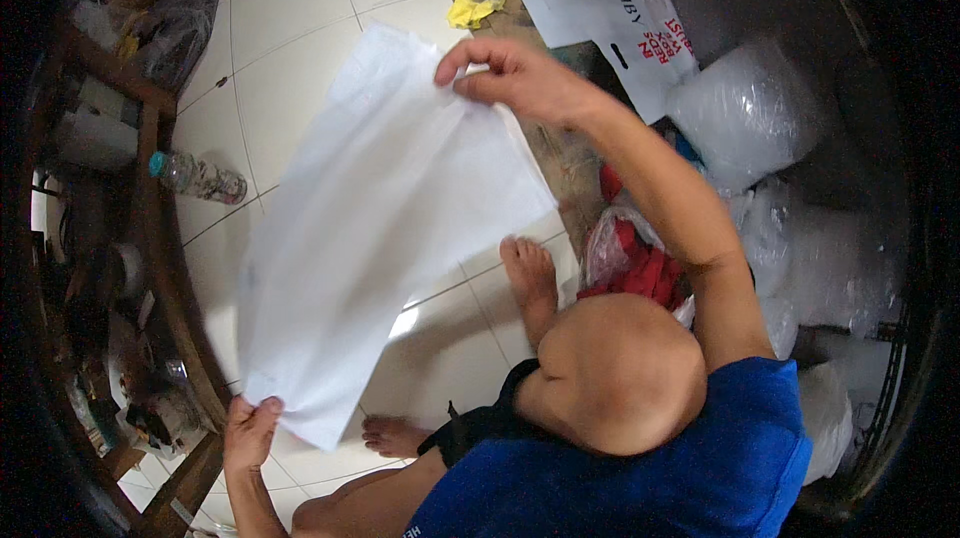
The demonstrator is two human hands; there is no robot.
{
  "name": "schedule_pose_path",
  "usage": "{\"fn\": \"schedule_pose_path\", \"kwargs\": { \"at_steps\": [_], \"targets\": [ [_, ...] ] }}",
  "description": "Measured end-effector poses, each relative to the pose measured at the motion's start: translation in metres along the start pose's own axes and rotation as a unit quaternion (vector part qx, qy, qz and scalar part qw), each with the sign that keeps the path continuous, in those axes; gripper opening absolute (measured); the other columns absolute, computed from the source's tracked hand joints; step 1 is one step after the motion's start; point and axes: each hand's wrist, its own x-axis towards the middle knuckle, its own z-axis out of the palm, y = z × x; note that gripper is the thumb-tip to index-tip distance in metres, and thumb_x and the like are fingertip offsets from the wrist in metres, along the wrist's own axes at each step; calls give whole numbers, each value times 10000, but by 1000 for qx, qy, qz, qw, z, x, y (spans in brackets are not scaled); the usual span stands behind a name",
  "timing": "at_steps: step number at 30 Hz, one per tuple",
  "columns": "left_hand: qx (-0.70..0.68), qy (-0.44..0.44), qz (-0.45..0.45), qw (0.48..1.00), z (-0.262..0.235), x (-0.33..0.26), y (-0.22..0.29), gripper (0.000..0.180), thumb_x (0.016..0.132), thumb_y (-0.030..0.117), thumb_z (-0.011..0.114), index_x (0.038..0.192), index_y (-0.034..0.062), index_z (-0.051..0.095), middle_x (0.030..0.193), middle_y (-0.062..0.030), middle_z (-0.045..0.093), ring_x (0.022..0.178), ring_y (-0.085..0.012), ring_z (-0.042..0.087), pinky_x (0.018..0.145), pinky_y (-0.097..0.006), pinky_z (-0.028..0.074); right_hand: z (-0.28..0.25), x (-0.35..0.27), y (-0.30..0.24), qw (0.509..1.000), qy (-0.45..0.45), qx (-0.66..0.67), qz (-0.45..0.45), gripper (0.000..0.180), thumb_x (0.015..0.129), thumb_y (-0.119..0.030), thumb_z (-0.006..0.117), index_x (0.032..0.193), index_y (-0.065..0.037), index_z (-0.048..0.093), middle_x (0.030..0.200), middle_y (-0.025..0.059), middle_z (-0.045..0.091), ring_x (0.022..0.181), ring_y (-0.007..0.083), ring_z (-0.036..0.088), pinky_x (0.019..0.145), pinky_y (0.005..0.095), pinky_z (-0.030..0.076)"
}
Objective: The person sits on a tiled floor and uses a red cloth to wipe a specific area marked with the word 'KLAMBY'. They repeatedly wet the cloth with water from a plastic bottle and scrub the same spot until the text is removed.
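Note:
A large white plastic mailing bag (pixel 380 218) is stretched flat between both hands over the white tile floor. My right hand (pixel 515 78) pinches its far upper corner, arm reaching out from the lower right. My left hand (pixel 250 428) grips the near lower corner at the bottom left. My bare feet (pixel 528 273) and a bent knee (pixel 620 368) show below the bag.
More white bags (pixel 600 8) lie at the top right, with clear plastic-wrapped bundles (pixel 750 113) and a bag of red items (pixel 640 263). A yellow scrap (pixel 473 5) and a plastic bottle (pixel 200 176) lie on the floor. A cluttered wooden shelf (pixel 150 238) runs along the left.

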Motion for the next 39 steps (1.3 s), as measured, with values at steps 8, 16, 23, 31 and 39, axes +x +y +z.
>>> {"fn": "schedule_pose_path", "kwargs": {
  "at_steps": [8, 16, 23, 31, 39],
  "targets": [
    [102, -247, 1, 964, 122, 85, 126, 174, 961, 55, 505, 1068, -52, 592, 959, -157, 684, 976, -224, 669, 870, -331, 507, -229, 52, 42, 957, 155, -245, 20, 199, 932, -252, 565, 1081, -145, 641, 971, 27, 600, 883, 126, 544, 829, 316, 459],
    [62, 28, -96, 993, 48, 21, 70, 487, 918, 351, 609, 1164, -62, 532, 992, -126, 675, 956, -212, 654, 912, -323, 490, -493, 32, 298, 867, 352, -227, 268, 359, 936, -276, 573, 1234, -76, 586, 1051, 50, 623, 932, 165, 552, 820, 321, 453],
    [4, 302, -147, 942, 42, -119, -1, 406, 951, 352, 560, 1164, 7, 544, 978, -88, 641, 918, -203, 628, 856, -346, 490, -577, 29, 383, 761, 361, -398, 362, 376, 966, -236, 513, 1283, -36, 544, 1179, 117, 580, 1031, 228, 564, 901, 344, 453],
    [-72, 469, -182, 861, 123, -200, -25, 276, 969, 257, 541, 1070, 10, 611, 970, -54, 637, 925, -147, 594, 868, -304, 469, -428, 143, 358, 857, 376, -352, 33, 396, 999, -189, 445, 1338, 10, 495, 1325, 194, 530, 1144, 301, 578, 992, 371, 453],
    [-16, 615, -45, 787, 189, -248, -45, 276, 961, 209, 547, 1057, -37, 627, 941, -112, 673, 898, -165, 617, 826, -318, 489, -21, 204, 239, 993, -60, -1, -101, 335, 1017, -210, 466, 1260, 8, 543, 1156, 117, 605, 912, 166, 586, 803, 292, 486]
  ]
}}
